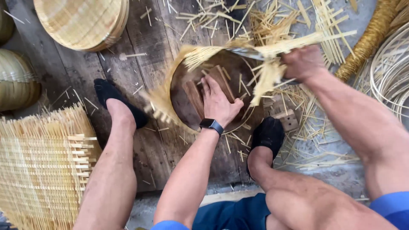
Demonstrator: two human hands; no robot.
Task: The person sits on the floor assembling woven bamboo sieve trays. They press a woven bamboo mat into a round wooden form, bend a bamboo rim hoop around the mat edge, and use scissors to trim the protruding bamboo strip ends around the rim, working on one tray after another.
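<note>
Pressing flat with fingers spread, the left hand (a dark watch on its wrist) lies inside a round woven basket that sits on the wooden floor between the person's two dark slippers. The right hand is closed around the handle of a metal blade laid across the basket's far rim, where loose strips stick up and blur. Finished baskets are stacked at the upper left, a flat woven mat lies at the lower left, and cut slivers litter the boards.
</note>
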